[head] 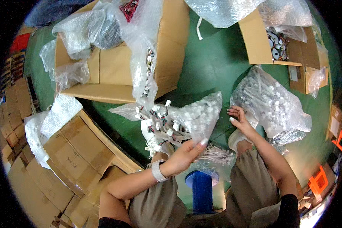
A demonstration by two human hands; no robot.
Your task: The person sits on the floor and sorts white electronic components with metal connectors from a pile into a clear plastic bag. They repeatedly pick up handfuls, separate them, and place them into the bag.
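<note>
My left hand (185,156), with a white band at the wrist, grips the lower edge of a clear plastic bag (208,114) between thumb and fingers. Wire harnesses (162,119) with white connectors and dark, red and green wires spill from the bag's left side, above my shoe. More bundled grey wires (216,154) lie below it, partly behind my hand. Just right of the bag, my right hand (242,121) hovers with fingers apart and nothing in it. Beyond that hand stands a fuller clear bag (268,99) of similar wires and white connectors.
A large open cardboard carton (171,48) holds bubble wrap and bagged wires. Another open carton (256,42) at upper right contains wired parts. Cardboard boxes (79,151) line the left. A blue cylinder (202,191) stands between my knees on the green floor (211,62).
</note>
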